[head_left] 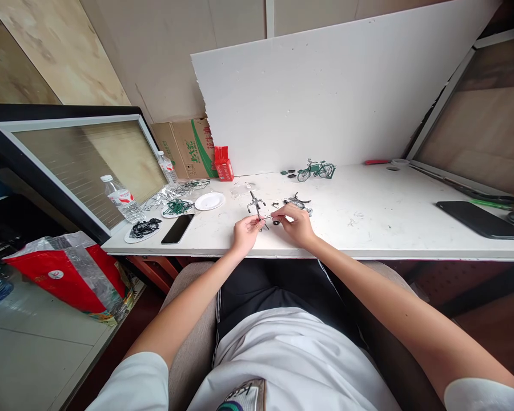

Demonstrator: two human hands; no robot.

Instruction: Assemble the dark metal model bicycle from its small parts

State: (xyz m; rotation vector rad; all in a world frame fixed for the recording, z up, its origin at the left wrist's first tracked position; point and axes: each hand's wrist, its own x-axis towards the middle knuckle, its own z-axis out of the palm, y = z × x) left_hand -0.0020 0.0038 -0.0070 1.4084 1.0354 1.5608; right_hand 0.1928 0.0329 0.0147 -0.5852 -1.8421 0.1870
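Observation:
My left hand is closed in a pinch on a dark model bicycle frame, whose handlebar end points away from me. Opposite it, my right hand pinches a thin dark rod-like piece that reaches across to the frame; whether the two touch I cannot tell. Beneath my right fingers lies a small round black part. Just beyond that hand are black model parts, one of them wheel-like. Farther back, a green model bicycle stands upright on the white table.
To the left are a black phone, a plate of black parts, green parts, a white plate and a water bottle. A red box stands behind. Another dark phone lies right.

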